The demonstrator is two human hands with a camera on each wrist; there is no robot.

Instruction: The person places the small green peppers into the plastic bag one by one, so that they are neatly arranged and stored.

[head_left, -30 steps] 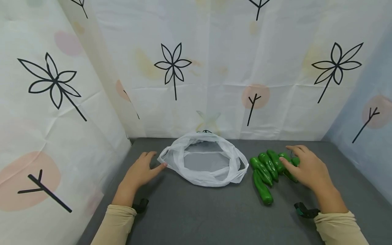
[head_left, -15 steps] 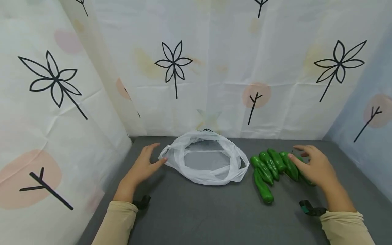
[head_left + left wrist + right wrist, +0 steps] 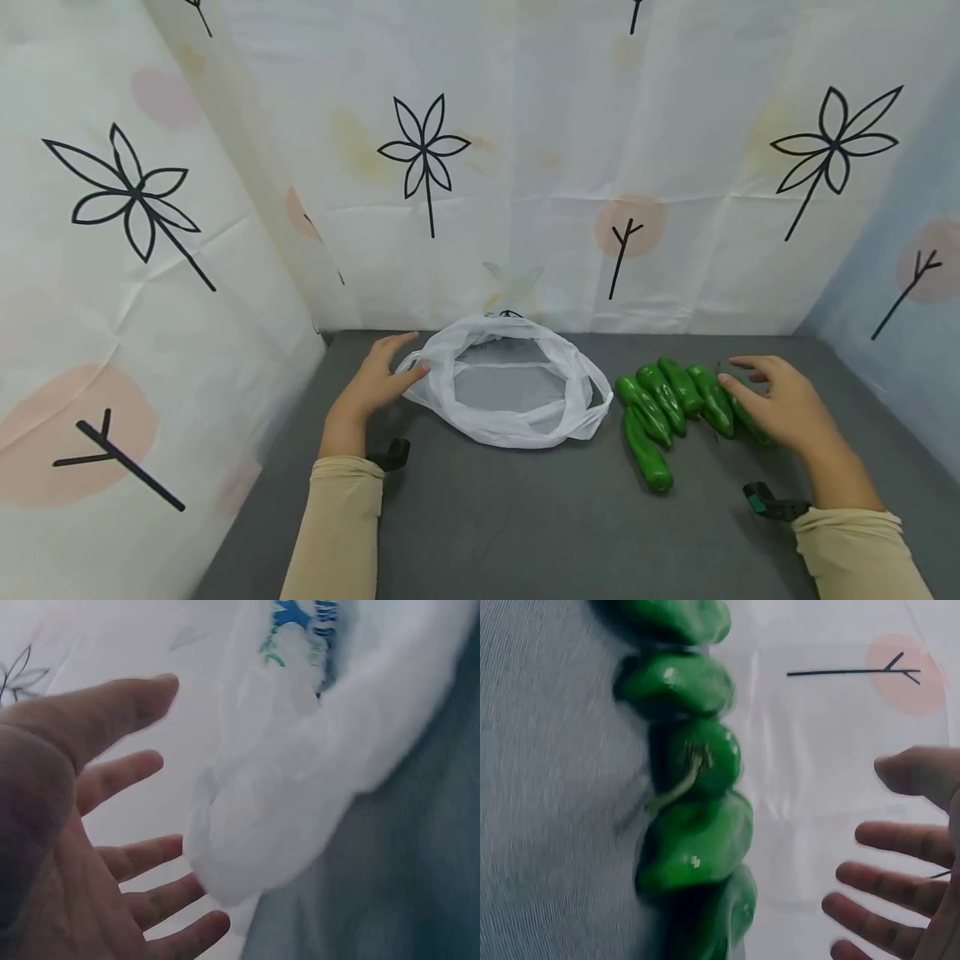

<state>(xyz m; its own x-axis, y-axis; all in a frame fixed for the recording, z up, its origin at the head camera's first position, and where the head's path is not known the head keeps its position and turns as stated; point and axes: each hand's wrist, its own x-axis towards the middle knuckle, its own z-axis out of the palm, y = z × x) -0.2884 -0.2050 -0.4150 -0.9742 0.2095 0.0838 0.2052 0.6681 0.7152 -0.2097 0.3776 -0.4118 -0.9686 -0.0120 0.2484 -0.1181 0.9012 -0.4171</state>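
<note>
Pale fabric backdrop [image 3: 562, 100] printed with black line-drawn plants, hung behind and along both sides of a flat, dark grey table [image 3: 510, 525]. Before me at centre, toward the back: a thin white plastic carrier bag [image 3: 495, 429], its mouth a broad ring facing up. Folded-over edges, I judge, keep that limp film from closing.

To its right, a huddle of glossy green peppers [image 3: 682, 387], mostly side by side; leaning close probably checks their rolling. One pepper [image 3: 647, 457] lies nearer the person.

Right hand [image 3: 787, 408] over the row's outer end, grip wide, holding nothing; the right wrist view shows fingers apart from the peppers. Left hand [image 3: 371, 383] at the bag's left edge, grip also wide, apparently to flank the rim; film blurred there, contact uncertain. Smallest: a curved stalk [image 3: 681, 785] on one pepper.
</note>
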